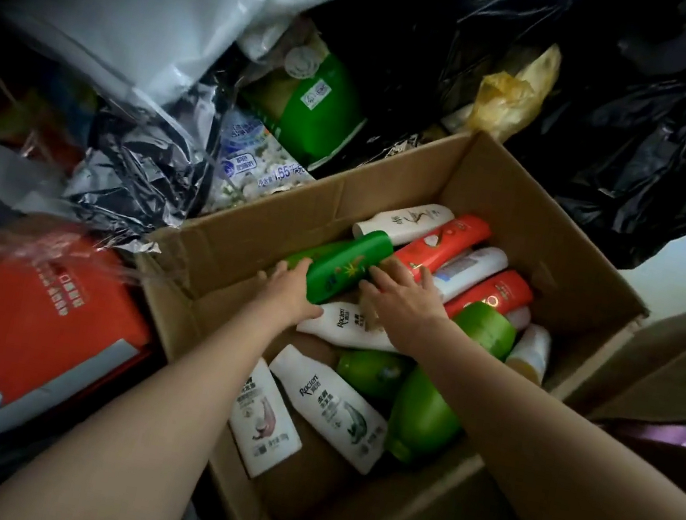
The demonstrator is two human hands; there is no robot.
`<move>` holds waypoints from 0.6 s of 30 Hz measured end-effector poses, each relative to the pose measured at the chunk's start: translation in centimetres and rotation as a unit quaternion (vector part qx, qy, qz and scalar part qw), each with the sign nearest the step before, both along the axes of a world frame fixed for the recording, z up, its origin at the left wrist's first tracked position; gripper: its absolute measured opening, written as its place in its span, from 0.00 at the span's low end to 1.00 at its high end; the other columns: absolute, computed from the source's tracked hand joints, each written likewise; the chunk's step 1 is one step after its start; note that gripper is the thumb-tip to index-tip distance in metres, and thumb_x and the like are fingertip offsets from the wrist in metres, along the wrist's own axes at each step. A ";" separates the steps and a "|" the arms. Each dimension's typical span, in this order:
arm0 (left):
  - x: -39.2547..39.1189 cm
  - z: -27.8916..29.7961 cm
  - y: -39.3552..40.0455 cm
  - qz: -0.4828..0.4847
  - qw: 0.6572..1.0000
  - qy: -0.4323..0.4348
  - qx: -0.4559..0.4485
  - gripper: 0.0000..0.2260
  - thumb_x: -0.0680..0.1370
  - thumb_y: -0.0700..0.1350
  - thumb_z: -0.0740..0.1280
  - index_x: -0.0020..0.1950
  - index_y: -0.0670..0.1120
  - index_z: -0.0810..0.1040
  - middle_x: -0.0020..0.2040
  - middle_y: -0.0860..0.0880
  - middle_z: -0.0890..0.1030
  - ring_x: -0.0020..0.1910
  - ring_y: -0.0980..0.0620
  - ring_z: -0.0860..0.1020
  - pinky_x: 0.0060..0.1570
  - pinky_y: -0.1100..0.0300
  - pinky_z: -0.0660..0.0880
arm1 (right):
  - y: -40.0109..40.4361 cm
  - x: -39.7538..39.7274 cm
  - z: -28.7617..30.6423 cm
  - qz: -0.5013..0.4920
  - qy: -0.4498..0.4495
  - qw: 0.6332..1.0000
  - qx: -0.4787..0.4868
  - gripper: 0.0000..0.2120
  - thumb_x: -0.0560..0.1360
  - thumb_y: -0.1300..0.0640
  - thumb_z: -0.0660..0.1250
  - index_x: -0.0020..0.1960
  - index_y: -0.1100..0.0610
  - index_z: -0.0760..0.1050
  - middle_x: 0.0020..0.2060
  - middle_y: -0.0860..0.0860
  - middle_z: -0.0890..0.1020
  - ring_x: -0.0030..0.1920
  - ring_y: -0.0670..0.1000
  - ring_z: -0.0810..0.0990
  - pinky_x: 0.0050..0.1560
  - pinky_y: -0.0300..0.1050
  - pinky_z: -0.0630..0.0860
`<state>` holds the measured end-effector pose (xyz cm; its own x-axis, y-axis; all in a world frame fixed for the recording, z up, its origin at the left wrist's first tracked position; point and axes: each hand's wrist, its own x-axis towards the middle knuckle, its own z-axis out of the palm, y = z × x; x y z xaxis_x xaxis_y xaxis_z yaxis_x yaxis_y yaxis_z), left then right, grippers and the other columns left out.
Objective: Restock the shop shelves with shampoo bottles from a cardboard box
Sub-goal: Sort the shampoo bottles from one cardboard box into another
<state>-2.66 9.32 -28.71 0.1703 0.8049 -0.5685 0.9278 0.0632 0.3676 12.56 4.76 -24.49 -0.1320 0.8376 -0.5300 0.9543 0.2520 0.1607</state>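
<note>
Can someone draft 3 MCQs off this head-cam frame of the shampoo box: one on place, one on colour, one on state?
1. Where is the orange pack?
A. inside the box
B. outside the cardboard box, to its left
C. on a shelf

2. Colour of the bottle between both hands?
A. green
B. white
C. red

3. How do the bottles in the box lie?
A. upright in rows
B. on their sides, jumbled
C. shrink-wrapped together

Key: 1 B, it sits beyond the box wall. 2 A, the left hand and right hand flank a green bottle. 3 B, none stands upright.
</note>
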 end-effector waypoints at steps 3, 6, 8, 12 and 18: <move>0.4 -0.8 0.8 0.020 0.999 0.019 -0.019 0.37 0.74 0.51 0.69 0.76 0.52 0.51 0.76 0.41 0.49 0.74 0.34 0.51 0.72 0.45 0.55 | 0.1 -0.1 -1.3 0.031 -0.048 0.998 0.000 0.29 0.78 0.54 0.59 0.76 0.50 0.51 0.75 0.50 0.55 0.76 0.59 0.41 0.71 0.67 0.46; 0.8 -1.5 0.6 0.049 0.998 -0.024 -0.030 0.35 0.72 0.50 0.71 0.74 0.50 0.57 0.73 0.37 0.51 0.69 0.38 0.64 0.68 0.52 0.63 | 0.2 -0.2 -2.1 0.051 -0.064 0.996 0.016 0.27 0.78 0.52 0.59 0.74 0.48 0.54 0.74 0.52 0.58 0.75 0.62 0.44 0.72 0.67 0.47; 1.0 -2.1 -0.3 0.071 0.996 -0.038 -0.037 0.34 0.71 0.50 0.72 0.73 0.51 0.60 0.73 0.37 0.56 0.69 0.39 0.64 0.67 0.52 0.64 | 0.2 -0.6 -2.2 0.076 -0.091 0.993 0.019 0.23 0.78 0.52 0.58 0.72 0.48 0.60 0.73 0.54 0.59 0.74 0.64 0.48 0.72 0.67 0.49; 1.5 -2.5 -1.1 0.073 0.994 -0.057 -0.049 0.33 0.66 0.58 0.72 0.69 0.54 0.65 0.65 0.41 0.71 0.63 0.40 0.71 0.64 0.49 0.68 | -0.3 -1.1 -2.1 0.113 -0.125 0.985 0.034 0.19 0.79 0.53 0.56 0.70 0.51 0.66 0.71 0.55 0.62 0.73 0.66 0.53 0.72 0.65 0.52; 1.5 -1.0 -2.6 0.080 0.992 -0.096 -0.014 0.27 0.71 0.53 0.70 0.69 0.53 0.67 0.67 0.41 0.68 0.63 0.39 0.70 0.60 0.53 0.68 | -0.7 -0.2 1.0 0.109 -0.084 0.986 0.092 0.21 0.79 0.57 0.55 0.70 0.56 0.59 0.67 0.57 0.72 0.72 0.64 0.58 0.72 0.58 0.54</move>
<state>-1.19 6.73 -29.73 0.1496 0.8152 -0.5595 0.8180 0.2159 0.5332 12.33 4.09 -23.48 -0.2437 0.8830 -0.4011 0.8363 0.4007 0.3742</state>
